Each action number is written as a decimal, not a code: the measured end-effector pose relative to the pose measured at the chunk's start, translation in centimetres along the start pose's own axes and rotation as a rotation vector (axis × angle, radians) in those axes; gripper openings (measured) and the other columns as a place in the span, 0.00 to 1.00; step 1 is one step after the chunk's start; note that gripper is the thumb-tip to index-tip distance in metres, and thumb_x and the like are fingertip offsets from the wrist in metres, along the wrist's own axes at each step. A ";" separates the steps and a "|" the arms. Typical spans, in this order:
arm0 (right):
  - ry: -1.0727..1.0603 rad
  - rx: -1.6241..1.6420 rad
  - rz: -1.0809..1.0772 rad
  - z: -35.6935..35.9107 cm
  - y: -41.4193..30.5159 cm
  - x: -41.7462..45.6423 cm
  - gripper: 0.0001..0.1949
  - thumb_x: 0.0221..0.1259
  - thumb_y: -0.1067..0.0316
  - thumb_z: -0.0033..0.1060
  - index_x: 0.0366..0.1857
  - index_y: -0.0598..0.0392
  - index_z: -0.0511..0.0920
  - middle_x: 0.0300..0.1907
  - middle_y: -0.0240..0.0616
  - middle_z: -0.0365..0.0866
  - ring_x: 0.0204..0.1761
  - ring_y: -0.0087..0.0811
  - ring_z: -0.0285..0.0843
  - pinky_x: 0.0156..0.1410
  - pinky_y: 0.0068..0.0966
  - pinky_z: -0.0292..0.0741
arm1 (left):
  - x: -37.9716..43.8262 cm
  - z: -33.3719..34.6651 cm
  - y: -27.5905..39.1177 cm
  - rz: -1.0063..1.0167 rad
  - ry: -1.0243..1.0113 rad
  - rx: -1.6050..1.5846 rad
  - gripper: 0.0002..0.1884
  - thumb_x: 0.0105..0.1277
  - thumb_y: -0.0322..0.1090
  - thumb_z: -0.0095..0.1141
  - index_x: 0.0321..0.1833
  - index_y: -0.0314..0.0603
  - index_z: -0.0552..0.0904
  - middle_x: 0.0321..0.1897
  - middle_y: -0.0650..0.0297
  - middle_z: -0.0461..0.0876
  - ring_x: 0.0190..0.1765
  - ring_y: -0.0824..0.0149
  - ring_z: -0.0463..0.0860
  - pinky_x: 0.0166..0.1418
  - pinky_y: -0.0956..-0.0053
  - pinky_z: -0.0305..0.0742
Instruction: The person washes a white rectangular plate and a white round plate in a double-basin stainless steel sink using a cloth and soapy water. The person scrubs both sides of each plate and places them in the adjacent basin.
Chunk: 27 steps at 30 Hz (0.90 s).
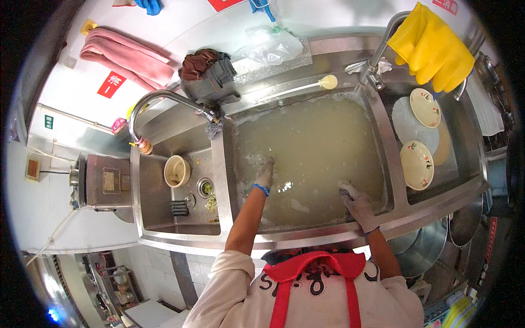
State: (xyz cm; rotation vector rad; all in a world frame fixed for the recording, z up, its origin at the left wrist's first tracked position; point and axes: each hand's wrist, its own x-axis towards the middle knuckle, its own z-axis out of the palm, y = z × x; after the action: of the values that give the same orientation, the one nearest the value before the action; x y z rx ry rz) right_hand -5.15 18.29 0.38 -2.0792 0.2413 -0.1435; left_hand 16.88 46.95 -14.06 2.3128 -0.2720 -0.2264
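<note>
In front of me is the middle basin of a stainless steel sink, filled with murky greyish water (311, 135). My left hand (265, 174), in a pale knit glove with a blue band at the wrist, dips into the water on the left side; its fingers are hidden below the surface. Over the front right of this basin is my right hand (359, 207), also gloved, with its fingertips at the water. Something grey and white shows at those fingers, but whether it is a cloth or part of the glove is unclear.
The left basin holds a cream bowl (177, 171), a dark striped scouring pad (179, 208) and food scraps by the drain (206, 187). Patterned plates (416, 165) lie in the right basin. Two faucets (164, 95) arch above, one with yellow rubber gloves (430, 49). A long-handled brush (327, 82) rests behind.
</note>
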 end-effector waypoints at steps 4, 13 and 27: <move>0.013 0.009 0.112 0.2 0.7 -0.2 0.17 0.56 0.73 0.50 0.52 0.52 0.73 0.54 0.40 0.74 0.56 0.37 0.72 0.61 0.29 0.67 | 3.5 3.9 0.2 -0.195 -0.294 -0.095 0.24 0.66 0.46 0.43 0.58 0.37 0.72 0.57 0.54 0.72 0.62 0.58 0.67 0.63 0.68 0.62; 0.136 -0.061 0.098 0.2 0.4 0.1 0.18 0.55 0.74 0.53 0.52 0.48 0.74 0.53 0.36 0.75 0.55 0.39 0.72 0.63 0.32 0.66 | 8.2 11.0 3.8 -0.351 -0.542 -0.218 0.27 0.65 0.49 0.40 0.61 0.37 0.69 0.61 0.53 0.66 0.64 0.58 0.64 0.66 0.68 0.58; 0.067 -0.192 0.179 -0.2 -0.1 0.7 0.21 0.55 0.71 0.54 0.55 0.44 0.71 0.57 0.35 0.72 0.58 0.39 0.69 0.61 0.32 0.69 | 8.3 21.6 8.3 -0.427 -0.714 -0.535 0.31 0.65 0.53 0.35 0.64 0.36 0.64 0.67 0.52 0.58 0.68 0.58 0.59 0.70 0.68 0.53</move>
State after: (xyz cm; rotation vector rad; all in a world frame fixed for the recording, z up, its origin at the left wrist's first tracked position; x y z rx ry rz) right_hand -4.48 17.95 0.55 -2.2328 0.4966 -0.0837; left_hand 18.51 24.22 -23.35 1.6585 -0.0444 -1.1926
